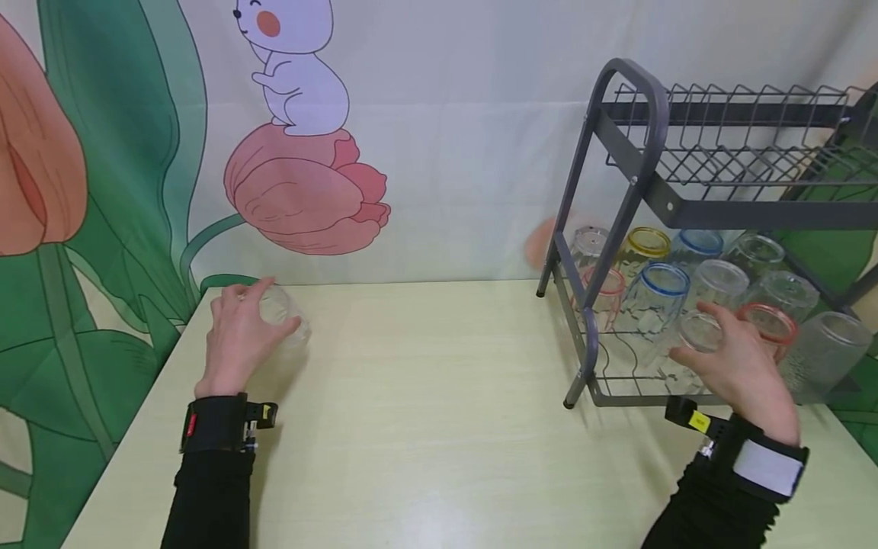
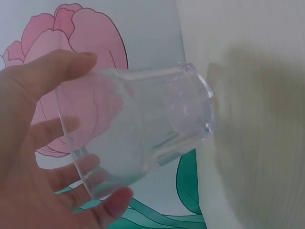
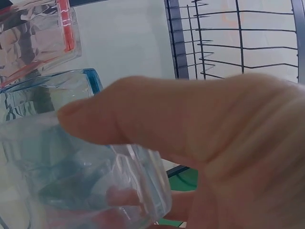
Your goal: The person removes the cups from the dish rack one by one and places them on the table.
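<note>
At the far left of the table, my left hand (image 1: 236, 335) holds a clear glass (image 2: 133, 119) near its rim, thumb and fingers spread around it. The glass stands upright with its base close to the tabletop; whether it touches cannot be told. My right hand (image 1: 744, 366) reaches into the front of the rack's lower shelf and grips another clear glass (image 3: 86, 171), whose thick end faces the palm. Beside that glass are a blue-ringed glass (image 1: 652, 301) and a red-ringed glass (image 1: 768, 324). Some right fingers are hidden behind the glass.
A two-tier grey metal rack (image 1: 768, 215) stands on the right of the table (image 1: 425, 404). Its lower shelf holds several glasses, including a yellow-ringed one (image 1: 645, 248) and a tall clear one (image 1: 826, 354). A printed cloth (image 1: 466, 168) hangs behind the table.
</note>
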The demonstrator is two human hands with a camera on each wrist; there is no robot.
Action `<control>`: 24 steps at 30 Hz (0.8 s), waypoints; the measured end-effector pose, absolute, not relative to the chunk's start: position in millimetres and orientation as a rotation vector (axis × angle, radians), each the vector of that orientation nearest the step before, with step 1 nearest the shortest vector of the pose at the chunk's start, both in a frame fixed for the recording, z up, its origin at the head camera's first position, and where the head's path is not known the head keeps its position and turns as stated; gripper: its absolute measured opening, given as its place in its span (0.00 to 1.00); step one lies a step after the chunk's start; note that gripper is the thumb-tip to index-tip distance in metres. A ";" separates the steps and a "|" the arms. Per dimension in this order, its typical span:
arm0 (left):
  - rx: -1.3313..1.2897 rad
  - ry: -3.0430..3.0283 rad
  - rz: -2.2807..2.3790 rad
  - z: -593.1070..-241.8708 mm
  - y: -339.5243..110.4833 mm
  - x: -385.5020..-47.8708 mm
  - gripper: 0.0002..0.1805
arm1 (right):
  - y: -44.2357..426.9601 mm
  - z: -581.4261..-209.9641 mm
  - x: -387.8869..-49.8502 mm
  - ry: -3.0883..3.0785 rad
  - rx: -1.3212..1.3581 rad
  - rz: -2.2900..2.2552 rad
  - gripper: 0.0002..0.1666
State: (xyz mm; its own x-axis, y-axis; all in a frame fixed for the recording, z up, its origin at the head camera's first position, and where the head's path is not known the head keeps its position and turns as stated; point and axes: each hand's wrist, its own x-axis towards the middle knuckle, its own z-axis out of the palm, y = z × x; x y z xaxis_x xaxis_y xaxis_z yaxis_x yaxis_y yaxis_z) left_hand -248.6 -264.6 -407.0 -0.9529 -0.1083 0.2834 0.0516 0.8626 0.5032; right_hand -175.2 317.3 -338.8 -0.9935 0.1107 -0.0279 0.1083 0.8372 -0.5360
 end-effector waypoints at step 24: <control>0.092 -2.846 -0.706 -413.9 -275.4 -256.3 0.45 | 319.0 -339.2 -173.7 -3.001 -0.151 0.862 0.49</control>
State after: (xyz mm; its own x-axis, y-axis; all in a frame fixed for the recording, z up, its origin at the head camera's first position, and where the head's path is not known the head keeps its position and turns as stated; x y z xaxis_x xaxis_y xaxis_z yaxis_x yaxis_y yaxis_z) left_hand -256.3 -275.4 -413.9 -0.9765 -0.1100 0.1855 -0.0105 0.8834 0.4685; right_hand -173.7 319.0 -339.2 -0.9952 0.0969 -0.0118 0.0884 0.8434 -0.5300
